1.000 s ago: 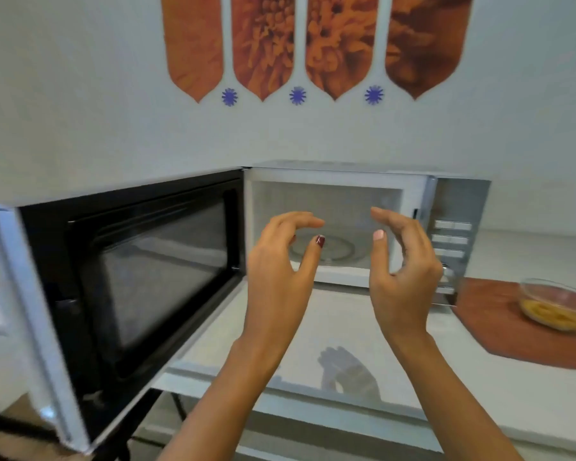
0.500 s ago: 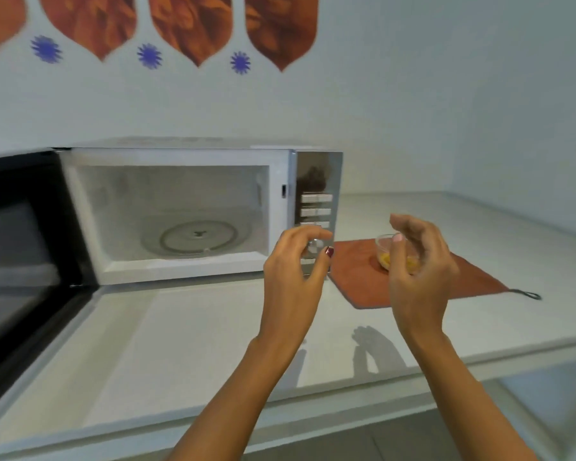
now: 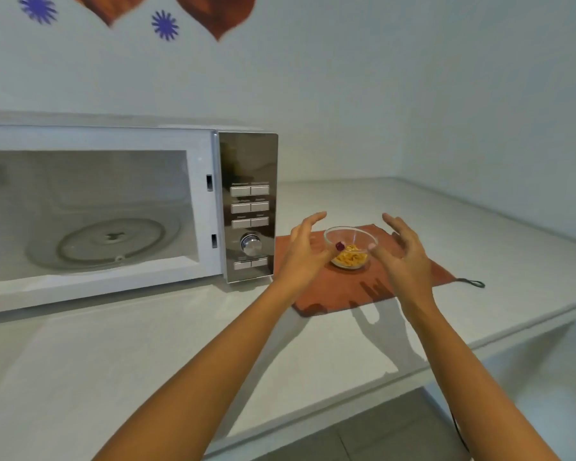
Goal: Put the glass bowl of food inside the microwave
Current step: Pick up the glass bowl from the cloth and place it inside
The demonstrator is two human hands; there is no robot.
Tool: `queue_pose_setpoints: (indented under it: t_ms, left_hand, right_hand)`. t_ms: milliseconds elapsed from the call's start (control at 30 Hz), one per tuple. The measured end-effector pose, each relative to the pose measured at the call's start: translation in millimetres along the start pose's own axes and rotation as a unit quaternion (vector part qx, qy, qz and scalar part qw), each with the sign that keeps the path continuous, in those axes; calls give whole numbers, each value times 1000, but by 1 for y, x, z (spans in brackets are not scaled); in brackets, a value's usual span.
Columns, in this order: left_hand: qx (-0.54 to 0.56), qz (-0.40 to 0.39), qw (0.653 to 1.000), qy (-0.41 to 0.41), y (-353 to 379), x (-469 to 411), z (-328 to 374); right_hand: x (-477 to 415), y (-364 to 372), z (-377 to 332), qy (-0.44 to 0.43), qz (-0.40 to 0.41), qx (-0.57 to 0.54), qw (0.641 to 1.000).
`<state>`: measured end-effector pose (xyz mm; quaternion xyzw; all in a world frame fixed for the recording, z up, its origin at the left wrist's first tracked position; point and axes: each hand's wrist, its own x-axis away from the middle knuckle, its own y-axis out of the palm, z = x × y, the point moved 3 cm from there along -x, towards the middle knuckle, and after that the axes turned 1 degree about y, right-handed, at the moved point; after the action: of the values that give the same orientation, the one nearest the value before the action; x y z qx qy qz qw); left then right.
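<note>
The person's left hand point(image 3: 305, 249) and right hand point(image 3: 401, 252) are both open, one on each side of the glass bowl point(image 3: 350, 246), and not holding it yet. To pick it up well, both hands should close gently on its sides and keep it flat (so no food tips out). The bowl is small, round and see-through, with yellow food point(image 3: 350, 258) at the bottom. It sits on an orange cloth point(image 3: 409, 287) right of the middle of the frame, beside the open microwave point(image 3: 97, 207) on the left.
</note>
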<state>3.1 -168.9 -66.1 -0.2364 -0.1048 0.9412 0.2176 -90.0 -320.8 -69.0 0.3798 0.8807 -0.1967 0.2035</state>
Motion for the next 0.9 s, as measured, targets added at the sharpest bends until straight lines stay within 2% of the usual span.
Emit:
queue_pose_setpoints:
  t_ms: [200,367,600,900]
  left_hand:
    - [34,-74,996,-26,28,-37,-34]
    - [49,-130,989,-58,43,-55,-60]
    - [77,-139,983,-88,51,-69,-78]
    - [130,-144,974,-114,60,-76,-89]
  right_hand:
    - [-36,2,43,106,-113,-44,987]
    - [-52,7,68,113,-202,-35,972]
    - [-61,14,89,120,-231,-69,963]
    - [-66,25,97,124,-229,-76,962]
